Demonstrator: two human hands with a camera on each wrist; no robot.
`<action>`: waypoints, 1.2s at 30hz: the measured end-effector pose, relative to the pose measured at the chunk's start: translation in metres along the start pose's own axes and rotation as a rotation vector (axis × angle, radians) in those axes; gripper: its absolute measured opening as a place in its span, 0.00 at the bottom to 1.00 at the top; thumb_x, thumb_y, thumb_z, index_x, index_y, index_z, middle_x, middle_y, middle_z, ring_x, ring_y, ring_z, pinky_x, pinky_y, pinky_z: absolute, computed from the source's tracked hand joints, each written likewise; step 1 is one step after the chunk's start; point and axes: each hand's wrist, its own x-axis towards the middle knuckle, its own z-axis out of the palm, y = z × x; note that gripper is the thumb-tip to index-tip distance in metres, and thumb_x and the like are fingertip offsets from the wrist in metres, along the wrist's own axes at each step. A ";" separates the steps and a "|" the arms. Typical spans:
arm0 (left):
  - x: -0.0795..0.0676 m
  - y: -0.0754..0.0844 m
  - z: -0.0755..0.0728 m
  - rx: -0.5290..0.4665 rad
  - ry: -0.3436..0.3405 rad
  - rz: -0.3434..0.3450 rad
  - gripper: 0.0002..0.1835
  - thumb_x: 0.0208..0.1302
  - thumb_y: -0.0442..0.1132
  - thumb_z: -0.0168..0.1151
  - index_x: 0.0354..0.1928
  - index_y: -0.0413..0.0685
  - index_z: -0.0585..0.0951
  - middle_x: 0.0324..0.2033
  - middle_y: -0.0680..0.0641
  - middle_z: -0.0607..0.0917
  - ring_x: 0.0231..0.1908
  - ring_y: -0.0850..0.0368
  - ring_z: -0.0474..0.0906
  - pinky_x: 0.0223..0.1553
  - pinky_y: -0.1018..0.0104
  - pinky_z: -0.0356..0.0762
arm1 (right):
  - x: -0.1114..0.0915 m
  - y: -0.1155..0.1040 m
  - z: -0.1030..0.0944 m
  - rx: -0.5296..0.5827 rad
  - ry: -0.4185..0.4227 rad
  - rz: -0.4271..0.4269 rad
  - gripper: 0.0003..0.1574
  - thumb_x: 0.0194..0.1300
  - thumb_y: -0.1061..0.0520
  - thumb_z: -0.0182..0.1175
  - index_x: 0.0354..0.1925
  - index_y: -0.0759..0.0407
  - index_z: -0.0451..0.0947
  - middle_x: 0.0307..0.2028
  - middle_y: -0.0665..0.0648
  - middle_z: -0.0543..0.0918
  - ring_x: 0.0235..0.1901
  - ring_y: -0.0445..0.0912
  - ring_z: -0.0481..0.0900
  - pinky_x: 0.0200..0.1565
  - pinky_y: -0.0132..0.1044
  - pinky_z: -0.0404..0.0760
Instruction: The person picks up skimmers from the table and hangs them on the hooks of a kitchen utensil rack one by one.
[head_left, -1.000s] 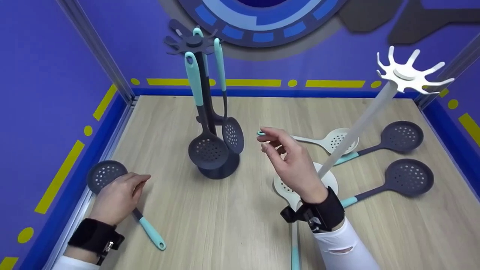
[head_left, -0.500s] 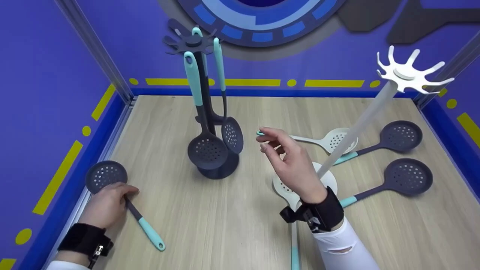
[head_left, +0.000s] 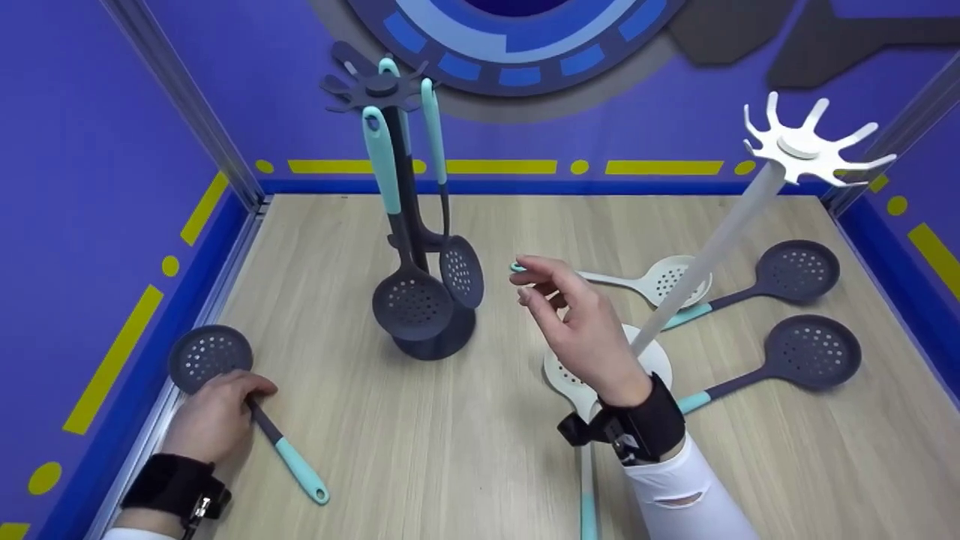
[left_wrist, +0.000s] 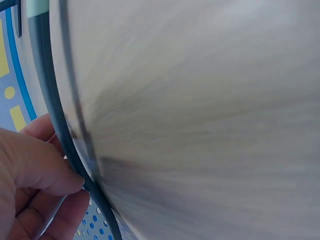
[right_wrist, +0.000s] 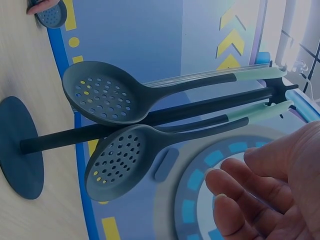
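Place: a staged booth, nearest to a lab or test stand, by the look of it
Walls (head_left: 645, 135): flat blue-purple panels, printed with yellow dashes and a big ring (head_left: 517, 52)
Corners: bare metal posts (head_left: 180, 90) where panels meet
Table (head_left: 510, 450): pale wood-grain top, walled at the back and both sides
Kitchenware: skimmers (head_left: 814, 352) laid out and hung up like props
Wrists: black straps (head_left: 652, 420) carrying small devices, on both arms
Past the panels: bright lights (right_wrist: 292, 55)

There are two stands (head_left: 712, 251), five dark skimmers (head_left: 812, 351), two white skimmers (head_left: 667, 279) and one mostly hidden hanging utensil (head_left: 388, 67).
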 end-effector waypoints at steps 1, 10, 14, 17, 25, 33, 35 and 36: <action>0.000 0.000 0.000 -0.002 -0.004 -0.002 0.23 0.54 0.17 0.64 0.47 0.49 0.88 0.48 0.44 0.89 0.52 0.38 0.84 0.52 0.38 0.82 | 0.000 0.000 0.000 0.002 0.001 -0.001 0.23 0.79 0.57 0.60 0.68 0.50 0.77 0.52 0.45 0.88 0.46 0.38 0.87 0.43 0.32 0.82; -0.002 0.001 0.000 -0.021 -0.021 0.008 0.25 0.52 0.16 0.63 0.47 0.49 0.88 0.49 0.44 0.88 0.54 0.38 0.83 0.55 0.38 0.81 | -0.001 0.000 0.000 0.000 -0.007 0.012 0.23 0.78 0.58 0.60 0.68 0.53 0.77 0.52 0.45 0.88 0.46 0.38 0.86 0.43 0.34 0.83; -0.002 0.001 0.000 -0.019 -0.017 0.002 0.24 0.53 0.16 0.63 0.47 0.49 0.88 0.48 0.44 0.89 0.54 0.39 0.83 0.56 0.38 0.81 | -0.001 0.000 0.001 0.004 -0.009 0.018 0.22 0.78 0.58 0.60 0.68 0.55 0.77 0.52 0.46 0.88 0.47 0.37 0.86 0.44 0.35 0.84; -0.002 0.001 0.001 -0.011 -0.015 -0.005 0.24 0.53 0.16 0.64 0.46 0.50 0.88 0.48 0.45 0.89 0.54 0.39 0.83 0.56 0.38 0.81 | -0.001 -0.001 0.000 0.006 -0.011 0.024 0.22 0.78 0.58 0.60 0.68 0.56 0.77 0.52 0.46 0.88 0.47 0.37 0.86 0.44 0.35 0.83; -0.003 0.003 0.000 -0.009 -0.055 -0.057 0.21 0.57 0.19 0.65 0.45 0.52 0.88 0.48 0.46 0.88 0.54 0.41 0.83 0.56 0.38 0.80 | 0.000 -0.001 0.000 0.002 -0.007 0.016 0.22 0.78 0.58 0.60 0.67 0.54 0.77 0.51 0.45 0.88 0.47 0.37 0.86 0.44 0.33 0.83; -0.004 0.003 -0.001 -0.018 -0.048 -0.042 0.18 0.59 0.20 0.65 0.38 0.55 0.88 0.44 0.48 0.88 0.50 0.44 0.83 0.52 0.41 0.81 | 0.000 -0.001 0.001 -0.004 -0.003 0.005 0.22 0.78 0.58 0.60 0.67 0.55 0.77 0.51 0.46 0.88 0.47 0.38 0.86 0.44 0.30 0.82; -0.004 0.003 -0.001 -0.015 -0.049 -0.042 0.17 0.60 0.21 0.65 0.36 0.56 0.87 0.43 0.49 0.88 0.48 0.45 0.84 0.51 0.42 0.82 | 0.000 0.000 0.001 -0.005 -0.001 0.003 0.22 0.78 0.58 0.60 0.67 0.55 0.77 0.51 0.46 0.88 0.47 0.39 0.86 0.43 0.31 0.83; -0.004 0.002 -0.001 -0.014 -0.048 -0.041 0.17 0.61 0.21 0.65 0.36 0.56 0.87 0.42 0.49 0.88 0.48 0.46 0.84 0.51 0.42 0.82 | 0.000 0.000 0.001 -0.005 -0.002 0.002 0.22 0.78 0.58 0.60 0.67 0.55 0.77 0.52 0.47 0.88 0.47 0.39 0.86 0.43 0.31 0.83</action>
